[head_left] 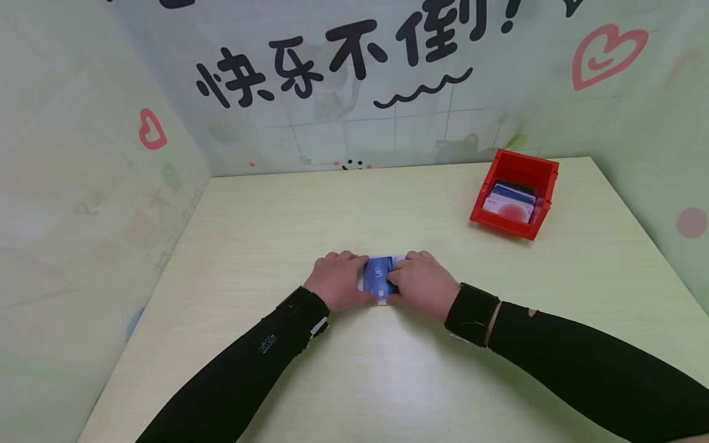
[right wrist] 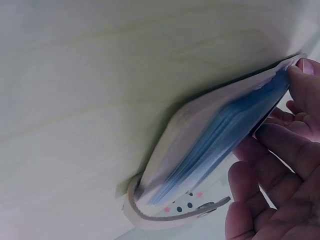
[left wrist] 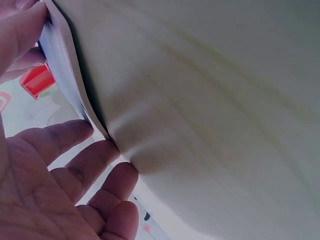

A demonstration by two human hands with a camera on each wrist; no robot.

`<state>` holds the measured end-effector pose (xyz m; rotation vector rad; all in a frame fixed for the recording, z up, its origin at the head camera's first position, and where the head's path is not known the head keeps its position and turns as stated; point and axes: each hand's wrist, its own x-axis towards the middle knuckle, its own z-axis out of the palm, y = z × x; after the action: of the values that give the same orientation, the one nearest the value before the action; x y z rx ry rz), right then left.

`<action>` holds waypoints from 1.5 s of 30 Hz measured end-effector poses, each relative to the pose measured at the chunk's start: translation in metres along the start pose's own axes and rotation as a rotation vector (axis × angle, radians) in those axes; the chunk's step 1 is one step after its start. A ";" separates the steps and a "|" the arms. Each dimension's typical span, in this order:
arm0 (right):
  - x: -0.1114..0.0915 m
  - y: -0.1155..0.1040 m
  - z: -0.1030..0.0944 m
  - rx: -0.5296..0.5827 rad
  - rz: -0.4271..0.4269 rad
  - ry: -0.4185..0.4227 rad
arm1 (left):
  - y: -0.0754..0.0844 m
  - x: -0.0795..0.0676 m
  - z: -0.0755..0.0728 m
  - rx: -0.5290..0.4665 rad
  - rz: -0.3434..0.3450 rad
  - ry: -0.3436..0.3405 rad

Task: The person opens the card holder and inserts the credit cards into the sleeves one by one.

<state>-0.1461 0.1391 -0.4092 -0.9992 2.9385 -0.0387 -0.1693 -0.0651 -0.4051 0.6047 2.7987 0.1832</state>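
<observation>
Head view is showing a pale card holder lying on the table, with a blue card facing up at its middle. At the holder's left end, the left hand is holding it, thumb by the near edge and fingers by the far one. At its right end, the right hand is gripping it narrowly, one bent finger pressing on the blue card. Beyond the holder and to its right, a red box is standing with several cards inside it. Black sleeves are covering both forearms, and a backdrop with bold black characters is rising behind the holder.

Left wrist view is showing the left hand's fingers bending toward the holder, their tips touching its pale edge; the red box is appearing beyond it.

Right wrist view is showing blue layers stacking inside the holder, the right thumb pressing near its upper end, and a strap with a snap curving out from its lower end.
</observation>
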 end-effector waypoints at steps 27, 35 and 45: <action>-0.003 0.004 -0.002 0.104 -0.002 -0.044 | 0.001 0.003 0.003 0.053 0.013 0.027; -0.008 0.039 -0.019 0.291 0.166 -0.034 | 0.001 0.001 0.004 0.008 0.000 0.022; -0.028 0.122 -0.046 0.260 0.407 0.069 | 0.001 0.002 0.006 -0.005 -0.012 0.012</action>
<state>-0.2002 0.2532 -0.3672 -0.3655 3.0288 -0.4353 -0.1689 -0.0632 -0.4107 0.5877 2.8115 0.1924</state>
